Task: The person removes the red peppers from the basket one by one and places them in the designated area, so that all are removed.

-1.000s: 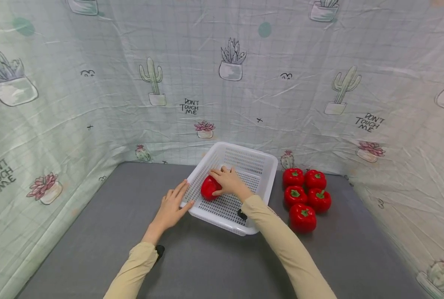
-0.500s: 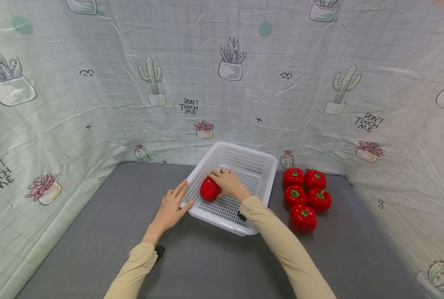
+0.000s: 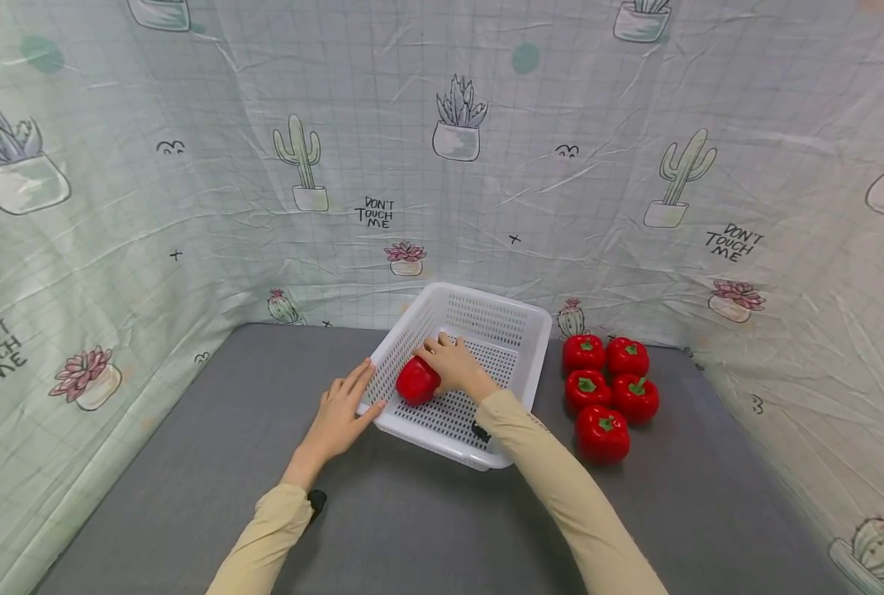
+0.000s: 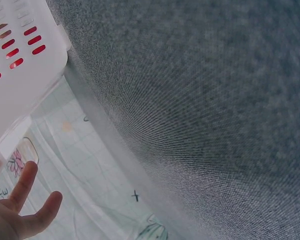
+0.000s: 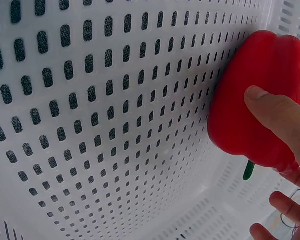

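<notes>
A red bell pepper (image 3: 416, 381) lies in the left part of a white perforated plastic basket (image 3: 442, 447). My right hand (image 3: 453, 365) reaches into the basket and holds this pepper. The right wrist view shows the thumb pressed on the side of the red bell pepper (image 5: 262, 105), its green stem pointing down in that picture, and two fingertips apart from it. My left hand (image 3: 344, 415) rests on the basket's left front corner, fingers extended along the rim. Through the slots of the basket wall (image 4: 30, 80), red shows in the left wrist view.
Several more red bell peppers (image 3: 603, 435) stand in a cluster to the right of the basket, green stems up. Grey cloth (image 3: 412, 529) covers the table. A curtain printed with potted cacti (image 3: 479, 207) encloses the back and sides.
The pepper under my right hand has shifted slightly toward the front left and turned a little, and the right thumb has drawn back along it. My left hand stays on the rim.
</notes>
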The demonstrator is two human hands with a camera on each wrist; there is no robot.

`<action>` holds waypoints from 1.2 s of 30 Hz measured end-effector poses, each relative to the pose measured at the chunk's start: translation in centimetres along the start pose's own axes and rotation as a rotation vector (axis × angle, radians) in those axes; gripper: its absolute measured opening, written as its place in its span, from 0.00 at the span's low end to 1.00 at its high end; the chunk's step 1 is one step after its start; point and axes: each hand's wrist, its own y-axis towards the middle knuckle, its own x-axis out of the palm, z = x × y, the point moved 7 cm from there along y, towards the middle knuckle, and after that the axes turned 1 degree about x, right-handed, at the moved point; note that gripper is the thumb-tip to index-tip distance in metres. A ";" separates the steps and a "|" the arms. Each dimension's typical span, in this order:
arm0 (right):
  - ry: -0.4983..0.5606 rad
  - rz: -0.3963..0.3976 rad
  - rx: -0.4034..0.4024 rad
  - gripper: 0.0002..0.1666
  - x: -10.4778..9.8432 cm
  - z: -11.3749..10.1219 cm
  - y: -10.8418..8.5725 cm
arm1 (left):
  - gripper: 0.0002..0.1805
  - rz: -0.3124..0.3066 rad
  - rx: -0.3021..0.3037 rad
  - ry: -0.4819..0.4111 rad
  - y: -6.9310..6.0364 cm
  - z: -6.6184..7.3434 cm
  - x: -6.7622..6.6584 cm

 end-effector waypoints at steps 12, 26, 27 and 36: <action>0.047 -0.035 0.026 0.46 1.0 0.3 0.7 | 0.34 0.009 0.004 -0.001 -0.3 -0.2 0.3; 0.019 -0.053 0.031 0.48 0.4 -0.2 0.1 | 0.34 -0.006 0.000 0.001 -0.2 -0.3 0.2; 0.022 -0.053 0.029 0.48 0.4 -0.2 0.1 | 0.34 -0.007 0.000 0.001 -0.2 -0.3 0.2; 0.032 -0.056 0.022 0.48 0.2 -0.2 0.1 | 0.34 -0.005 0.003 0.001 -0.1 -0.3 0.3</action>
